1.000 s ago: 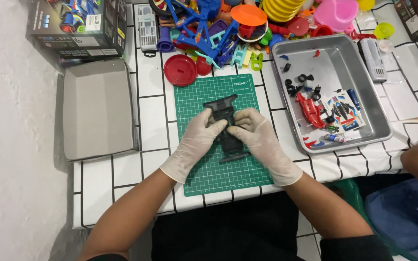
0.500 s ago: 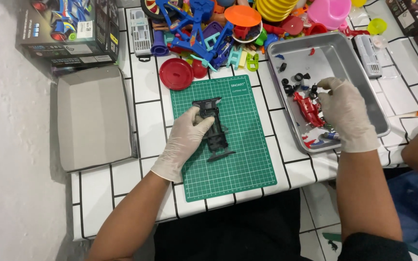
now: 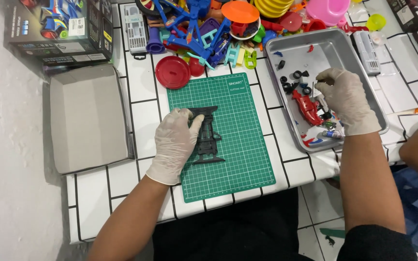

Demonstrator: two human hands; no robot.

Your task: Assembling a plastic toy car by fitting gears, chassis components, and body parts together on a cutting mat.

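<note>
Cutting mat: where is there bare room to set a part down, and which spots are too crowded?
The cutting mat is bare right of the black chassis under the left hand, and along its near edge. White tiles between mat and grey lid are free too. Crowded: the metal tray around the right hand, and the toy pile at the far edge.
</note>
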